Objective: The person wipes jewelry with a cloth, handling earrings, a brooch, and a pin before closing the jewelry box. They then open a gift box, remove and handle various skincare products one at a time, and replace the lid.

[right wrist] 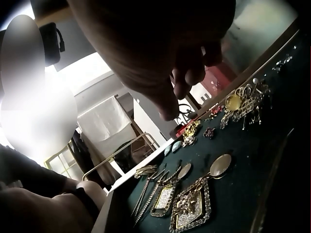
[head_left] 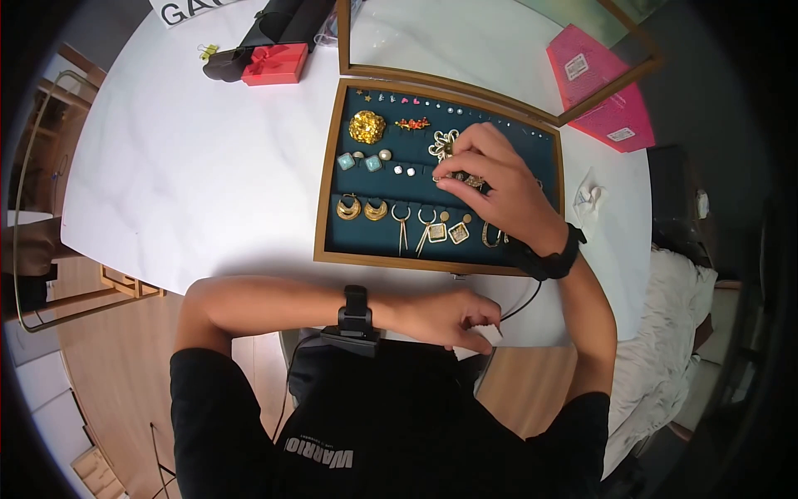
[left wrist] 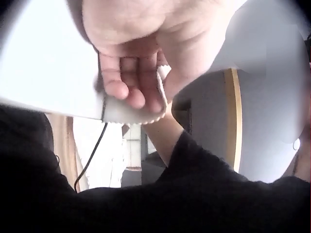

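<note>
Left hand: at the lower middle of the head view, the left hand (head_left: 453, 318) pinches a pale cloth (left wrist: 129, 114) between thumb and curled fingers, its zigzag edge showing below them. Held off the tray like this, it likely leaves the other hand room.
Right hand: right of centre, the right hand (head_left: 499, 170) reaches over the box with fingers bent, and thumb and fingertips close together. I can't tell whether a small piece is between them; the narrow spread presumably suits such small things.
Jewellery: a pale flower piece (head_left: 440, 143) lies just beside those fingers, partly covered by them. A gold rosette (head_left: 366, 127) sits at the tray's upper left, and square earrings (head_left: 458, 232) sit in the lower row, the rows probably spacing pieces so they don't tangle.
Box: wooden-rimmed and dark-lined, the box (head_left: 330, 166) rests on the white table (head_left: 199, 166), its clear lid (head_left: 344, 37) swung open toward the top of the frame, which gives the hand access.
Surroundings: a red gift box (head_left: 274, 64) sits upper left, out of the hands' way.
</note>
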Demonstrator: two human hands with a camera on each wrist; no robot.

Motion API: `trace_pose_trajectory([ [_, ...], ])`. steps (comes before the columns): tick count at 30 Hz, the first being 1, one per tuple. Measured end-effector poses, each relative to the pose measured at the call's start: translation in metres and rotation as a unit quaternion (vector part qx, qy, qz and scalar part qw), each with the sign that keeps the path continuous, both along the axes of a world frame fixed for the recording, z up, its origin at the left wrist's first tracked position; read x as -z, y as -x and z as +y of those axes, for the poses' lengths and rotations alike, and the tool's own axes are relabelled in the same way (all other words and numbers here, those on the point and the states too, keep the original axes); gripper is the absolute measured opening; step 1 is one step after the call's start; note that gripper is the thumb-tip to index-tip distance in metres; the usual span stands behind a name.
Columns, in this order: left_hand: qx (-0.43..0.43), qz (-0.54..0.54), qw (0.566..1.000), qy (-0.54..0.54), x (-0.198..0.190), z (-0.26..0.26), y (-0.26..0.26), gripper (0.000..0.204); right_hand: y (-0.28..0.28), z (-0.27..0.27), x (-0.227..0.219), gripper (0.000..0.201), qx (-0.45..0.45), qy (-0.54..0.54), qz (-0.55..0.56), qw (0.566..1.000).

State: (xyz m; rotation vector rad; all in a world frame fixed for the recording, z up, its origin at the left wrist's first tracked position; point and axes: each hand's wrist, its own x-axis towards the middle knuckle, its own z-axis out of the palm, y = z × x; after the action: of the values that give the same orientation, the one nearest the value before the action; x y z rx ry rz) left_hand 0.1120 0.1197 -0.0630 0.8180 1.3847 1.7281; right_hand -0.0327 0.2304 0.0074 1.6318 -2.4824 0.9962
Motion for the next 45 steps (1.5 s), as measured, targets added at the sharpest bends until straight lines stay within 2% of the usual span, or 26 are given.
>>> trace_pose_trajectory([
  [1, 0.014, -0.048, 0.999, 0.013, 0.002, -0.001, 0.001, 0.026, 0.002, -0.003, 0.003, 0.011, 0.000, -0.004, 0.001, 1.000],
  [5, 0.014, -0.087, 0.996, -0.020, 0.007, -0.002, 0.002, 0.026, 0.007, -0.012, 0.011, 0.011, -0.016, -0.017, 0.004, 1.000],
  [12, 0.027, -0.030, 0.999, -0.009, 0.009, -0.006, 0.008, 0.027, 0.012, -0.020, 0.017, 0.010, -0.019, -0.036, 0.058, 0.997],
  [17, 0.026, -0.038, 0.999, -0.006, 0.011, -0.006, 0.008, 0.026, 0.014, -0.021, 0.022, 0.009, -0.014, -0.050, 0.044, 0.998],
  [22, 0.021, 0.007, 1.000, 0.009, 0.015, -0.005, 0.009, 0.028, 0.018, -0.021, 0.021, 0.008, -0.019, -0.044, 0.052, 0.998],
  [26, 0.019, 0.001, 1.000, 0.009, 0.013, -0.006, 0.009, 0.028, 0.018, -0.021, 0.024, 0.007, -0.023, -0.051, 0.042, 0.998],
  [28, 0.010, 0.041, 0.999, -0.019, 0.017, -0.004, 0.010, 0.034, 0.018, -0.021, 0.024, 0.007, -0.026, -0.050, 0.039, 0.998],
  [40, 0.013, 0.034, 0.999, -0.012, 0.014, -0.006, 0.011, 0.031, 0.017, -0.021, 0.016, 0.011, -0.047, -0.104, 0.001, 0.993],
  [45, 0.013, 0.033, 0.999, -0.009, 0.013, -0.007, 0.011, 0.033, 0.011, -0.021, 0.015, 0.017, -0.014, -0.132, -0.029, 0.991],
])
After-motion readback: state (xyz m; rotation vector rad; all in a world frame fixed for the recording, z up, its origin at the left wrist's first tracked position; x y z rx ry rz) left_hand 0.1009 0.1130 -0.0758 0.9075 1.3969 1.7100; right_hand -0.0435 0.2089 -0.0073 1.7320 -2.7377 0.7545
